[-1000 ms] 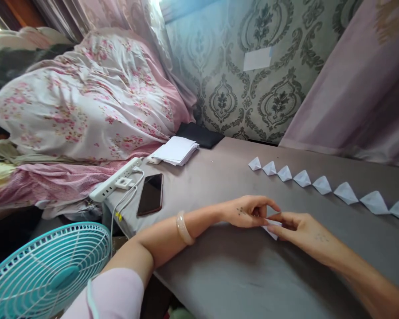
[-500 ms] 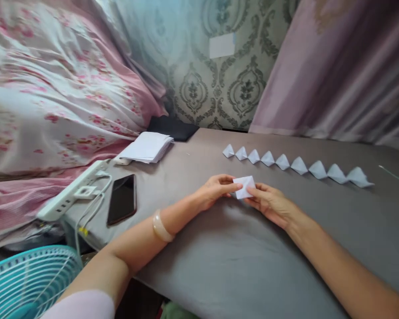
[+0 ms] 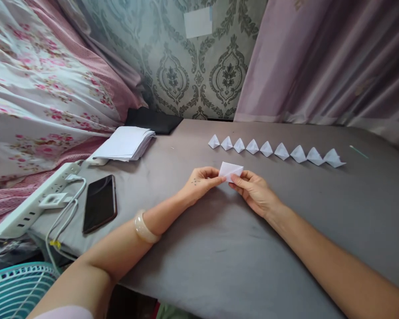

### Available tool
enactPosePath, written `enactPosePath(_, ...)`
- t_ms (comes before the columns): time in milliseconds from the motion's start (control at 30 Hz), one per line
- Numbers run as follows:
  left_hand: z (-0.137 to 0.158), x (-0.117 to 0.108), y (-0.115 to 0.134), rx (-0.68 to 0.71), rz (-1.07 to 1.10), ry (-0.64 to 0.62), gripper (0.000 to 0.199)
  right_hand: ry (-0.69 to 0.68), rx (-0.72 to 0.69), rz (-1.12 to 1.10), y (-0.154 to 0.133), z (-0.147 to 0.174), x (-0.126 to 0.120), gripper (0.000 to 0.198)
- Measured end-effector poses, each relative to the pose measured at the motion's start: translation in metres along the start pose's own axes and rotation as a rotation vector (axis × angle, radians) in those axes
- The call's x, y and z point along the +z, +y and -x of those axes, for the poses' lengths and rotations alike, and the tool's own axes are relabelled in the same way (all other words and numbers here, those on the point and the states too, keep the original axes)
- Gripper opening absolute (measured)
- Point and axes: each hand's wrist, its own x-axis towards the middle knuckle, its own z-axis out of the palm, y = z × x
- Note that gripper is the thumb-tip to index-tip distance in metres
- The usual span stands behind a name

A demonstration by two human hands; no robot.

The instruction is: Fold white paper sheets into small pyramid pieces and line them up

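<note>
A small folded piece of white paper (image 3: 231,170) is held up above the grey cloth-covered table between both hands. My left hand (image 3: 203,180) pinches its left edge, thumb in front and fingers behind. On the right side, my right hand (image 3: 254,191) grips the lower corner with its thumb pressed on the face of the paper. Beyond my hands, a row of folded white paper shapes (image 3: 266,149) stretches across the table, each standing with a pointed top.
To the left lie a stack of white paper (image 3: 124,142), a dark folder-like item (image 3: 154,120), a phone (image 3: 100,204) and a white power strip (image 3: 36,199) with cables. A teal basket (image 3: 20,290) stands below the table's left edge. A thin stick (image 3: 359,151) lies far right.
The view has shifted, so the whole scene appears further left. The folded paper is tilted differently, showing a wider, flatter face. Both hands keep hold of it.
</note>
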Motion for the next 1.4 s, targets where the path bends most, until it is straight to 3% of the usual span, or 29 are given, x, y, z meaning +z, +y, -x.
enactPosePath(100,-0.003,-0.005,-0.004,0.21,-0.261,0.098,0.022,0.018,-0.36,0.405,-0.002,-0.003,-0.008,0.029)
enactPosePath(200,-0.008,-0.011,-0.013,0.564,-0.556,0.209,0.014,0.083,-0.763,0.823,-0.003,-0.004,-0.016,0.018)
enactPosePath(267,-0.009,-0.013,-0.017,0.779,-0.741,0.227,0.013,0.078,-0.954,1.035,-0.002,-0.003,-0.019,0.011)
enactPosePath(367,-0.009,-0.014,-0.018,0.961,-0.992,0.139,0.018,0.051,-1.116,1.309,-0.001,0.001,-0.02,0.013)
enactPosePath(500,-0.006,-0.013,-0.015,0.976,-1.241,0.037,0.027,0.042,-1.193,1.543,-0.002,0.004,-0.019,0.019)
enactPosePath(633,-0.005,-0.01,-0.016,0.895,-1.359,-0.061,0.031,0.002,-1.138,1.677,0.001,0.007,-0.016,0.022)
enactPosePath(733,-0.004,-0.008,-0.019,0.767,-1.32,-0.145,0.032,-0.087,-0.962,1.679,0.005,0.01,-0.016,0.023)
enactPosePath(867,-0.003,-0.008,-0.023,0.492,-1.064,-0.114,0.025,-0.156,-0.661,1.424,0.006,0.008,-0.023,0.017)
enactPosePath(1033,-0.005,-0.009,-0.02,0.255,-0.822,-0.038,0.019,-0.081,-0.372,1.143,0.002,-0.002,-0.03,0.016)
enactPosePath(1167,-0.008,-0.006,-0.015,0.117,-0.739,-0.017,0.017,-0.027,-0.292,1.09,0.002,-0.007,-0.031,0.023)
enactPosePath(1400,-0.007,-0.002,-0.01,0.022,-0.761,0.009,0.017,0.037,-0.289,1.085,0.004,-0.01,-0.029,0.023)
